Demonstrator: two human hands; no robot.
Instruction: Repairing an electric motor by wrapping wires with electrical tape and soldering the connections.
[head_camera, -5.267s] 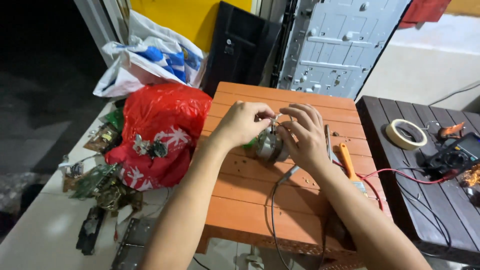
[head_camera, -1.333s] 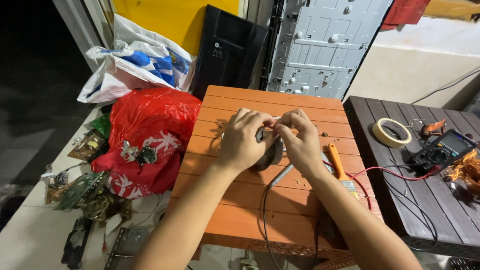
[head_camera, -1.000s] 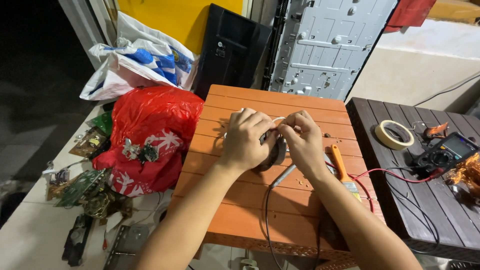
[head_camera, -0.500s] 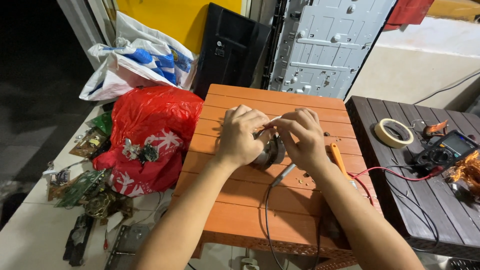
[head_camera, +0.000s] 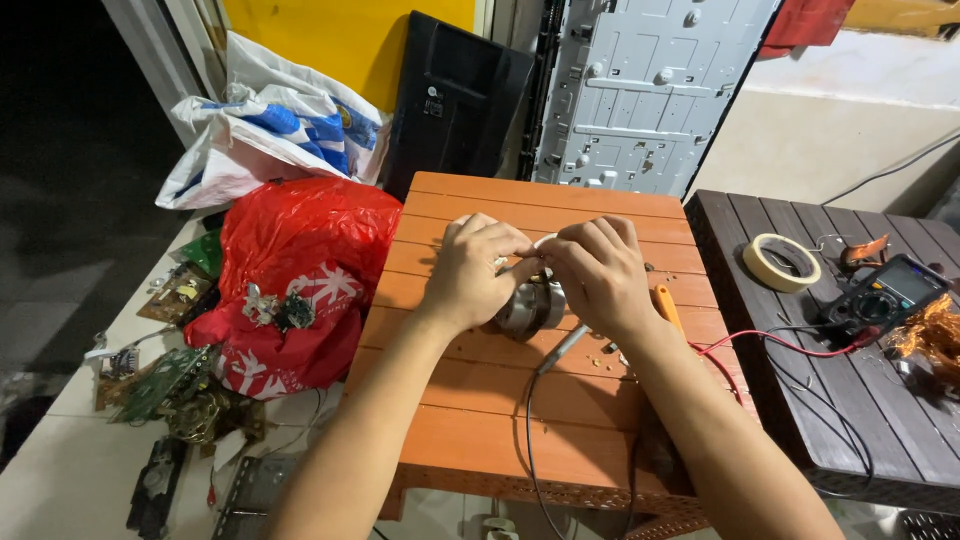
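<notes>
motor part (head_camera: 522, 308), a small round metal body, sits on the orange slatted worktop (head_camera: 480, 400) near its middle, held between both hands. left hand (head_camera: 472, 272) is cupped over its left and top side, fingers closed around it. right hand (head_camera: 600, 272) meets it from the right, fingertips pinched together at the top of the part on something pale and thin; whether this is a wire, tape or a strip cannot be told. judged by its metal shell, the part is probably dense, rigid and smooth, likely to roll if released; the curved sides give the surest hold, while any fine leads at the top are probably fragile. a grey cable (head_camera: 545, 380) runs from beneath it toward the near worktop edge. an orange-handled tool (head_camera: 668, 305) lies just beside the right wrist, mostly covered. most of the part's upper face is hidden by the hands.
</notes>
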